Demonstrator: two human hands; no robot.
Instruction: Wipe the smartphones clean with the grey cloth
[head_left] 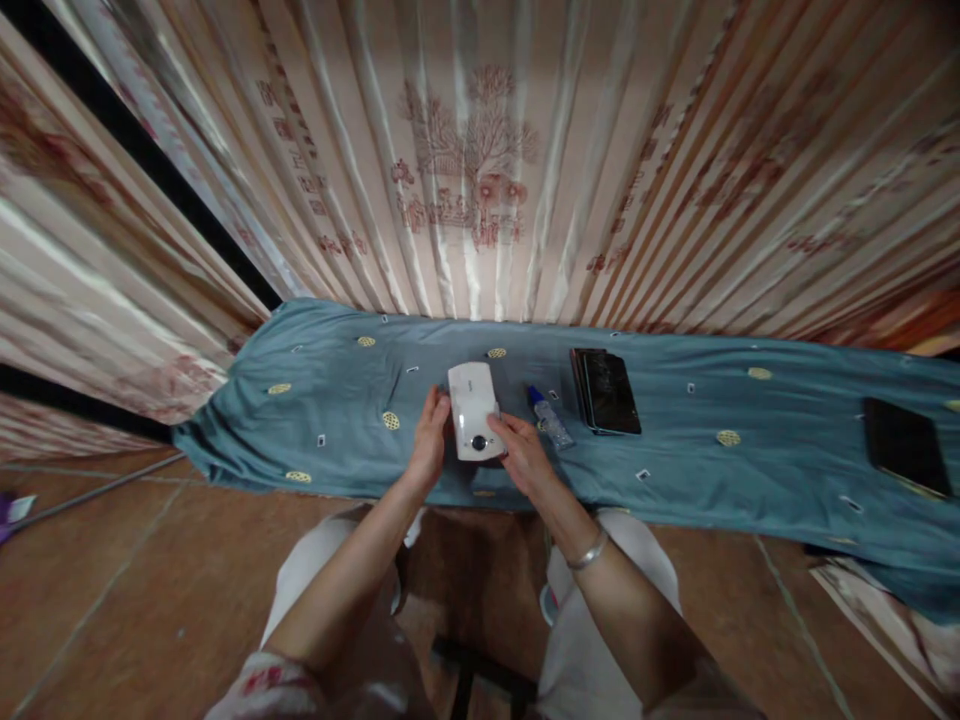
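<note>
A white phone (472,405) with rounded ends is held over the blue cloth, its back turned up and a round camera lens at the near end. My left hand (430,438) grips its left edge, thumb along the side. My right hand (520,450) pinches the lower right corner, thumb on top. To the right of my right hand lies a small clear bottle (553,425) with a blue cap. Beyond it is a stack of dark, flat, phone-like devices (611,393), the top one with a glossy black face.
A teal cloth (690,470) with yellow and white motifs covers the long, low surface. Another black flat device (906,447) lies at its far right. A pleated printed curtain (480,170) hangs right behind. Below is a brown tiled floor (112,580).
</note>
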